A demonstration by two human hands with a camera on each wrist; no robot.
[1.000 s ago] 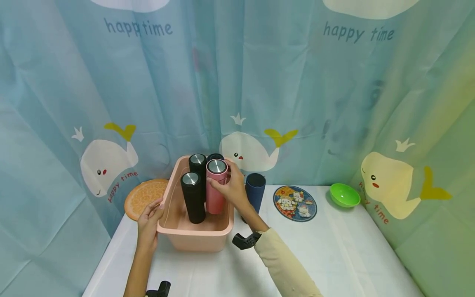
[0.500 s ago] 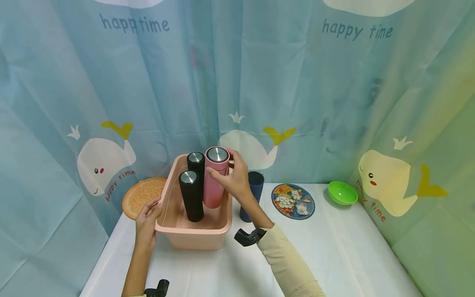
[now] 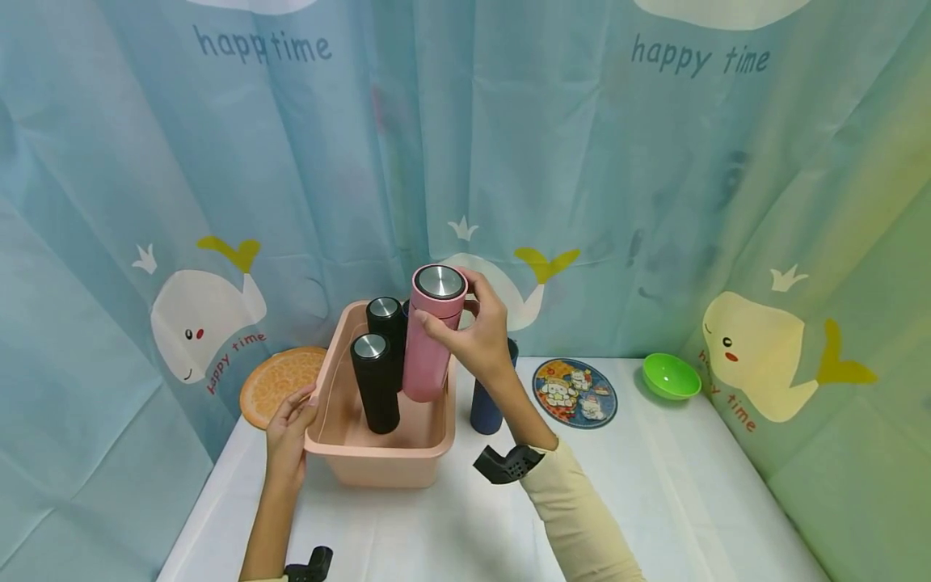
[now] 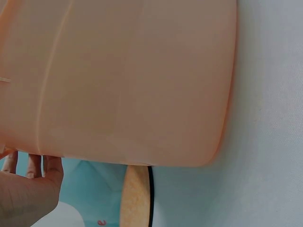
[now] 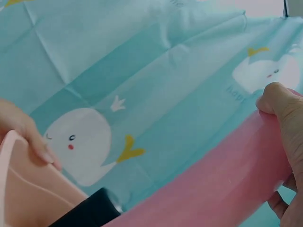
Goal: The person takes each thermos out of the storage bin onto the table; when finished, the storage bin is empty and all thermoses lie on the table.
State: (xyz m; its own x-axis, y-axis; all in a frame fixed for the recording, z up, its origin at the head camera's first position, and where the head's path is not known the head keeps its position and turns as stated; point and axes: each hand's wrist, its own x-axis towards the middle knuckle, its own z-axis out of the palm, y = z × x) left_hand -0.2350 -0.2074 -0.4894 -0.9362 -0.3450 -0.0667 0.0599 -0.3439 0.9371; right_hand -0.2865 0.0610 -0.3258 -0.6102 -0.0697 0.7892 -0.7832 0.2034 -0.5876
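My right hand (image 3: 486, 333) grips a pink thermos (image 3: 427, 360) near its steel-topped lid, thumb on the near side. The thermos leans a little, its base over the inside of a pink plastic bin (image 3: 381, 471). Two black thermoses, a front one (image 3: 377, 392) and a rear one (image 3: 385, 323), stand in the bin. Behind the pink thermos shows a sliver of another dark top. With its fingers at the outer wall, my left hand (image 3: 288, 436) holds the bin's left rim; the left wrist view shows its fingers (image 4: 53, 170) against the wall.
A dark blue bottle (image 3: 486, 412) stands right of the bin, partly hidden by my right forearm. Farther right lie a round cartoon mat (image 3: 575, 394) and a green bowl (image 3: 671, 377). An orange round mat (image 3: 272, 388) is at the left. A whale-print curtain (image 3: 618, 162) closes the back.
My right hand has raised the pink thermos from among the black ones, moving up and slightly right, and it now tilts. My left hand stays on the bin's rim.
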